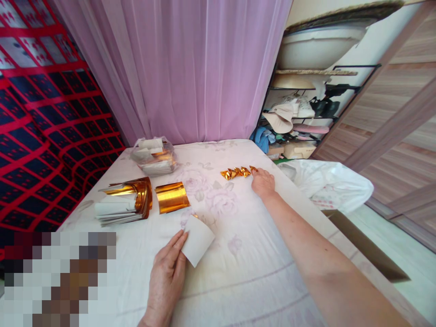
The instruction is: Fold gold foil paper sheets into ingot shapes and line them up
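My left hand [169, 267] pinches the left edge of a sheet of foil paper [198, 240], its white side facing up and a bit of gold showing at the far corner. Across the table my right hand [263, 182] has its fingertips on a small folded gold paper piece [253, 168]. That piece sits at the right end of a short row of folded gold paper pieces [235, 172]. Left of the row lies a flat stack of gold foil sheets [172, 197], gold side up. Beside it is a larger, curled stack of foil paper [124, 202], showing white and gold.
A clear plastic bag [154, 156] with more paper stands at the far left of the cloth-covered table [238, 281]. Beyond hangs a purple curtain [197, 68]. At right are a loaded shelf rack [299, 104], a white plastic bag [335, 184] and a cardboard box [369, 247].
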A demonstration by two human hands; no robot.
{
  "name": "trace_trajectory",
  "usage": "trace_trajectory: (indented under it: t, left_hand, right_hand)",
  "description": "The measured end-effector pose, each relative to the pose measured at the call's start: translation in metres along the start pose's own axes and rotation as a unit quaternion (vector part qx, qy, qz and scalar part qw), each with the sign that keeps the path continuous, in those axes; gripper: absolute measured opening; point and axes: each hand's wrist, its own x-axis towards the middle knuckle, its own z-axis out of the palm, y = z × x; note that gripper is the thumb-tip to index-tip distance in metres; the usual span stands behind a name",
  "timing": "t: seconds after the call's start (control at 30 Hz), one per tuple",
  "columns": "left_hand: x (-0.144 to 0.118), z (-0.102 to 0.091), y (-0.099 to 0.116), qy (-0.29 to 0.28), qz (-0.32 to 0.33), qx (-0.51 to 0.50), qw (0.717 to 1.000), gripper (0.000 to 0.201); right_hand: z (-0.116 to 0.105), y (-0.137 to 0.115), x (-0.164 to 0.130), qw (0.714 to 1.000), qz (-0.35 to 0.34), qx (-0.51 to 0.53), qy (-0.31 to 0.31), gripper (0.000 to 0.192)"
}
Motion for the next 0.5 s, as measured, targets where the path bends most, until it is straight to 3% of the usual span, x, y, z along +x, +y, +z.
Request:
trace_trajectory:
  t: [0.5]
  left_hand:
    - [0.000,0.000,0.001,0.001,-0.010,-0.006,1.000,0.041]
  right_hand:
    - [-0.009,-0.001,0.011,0.998,0.030,0.024,-0.044,0.043]
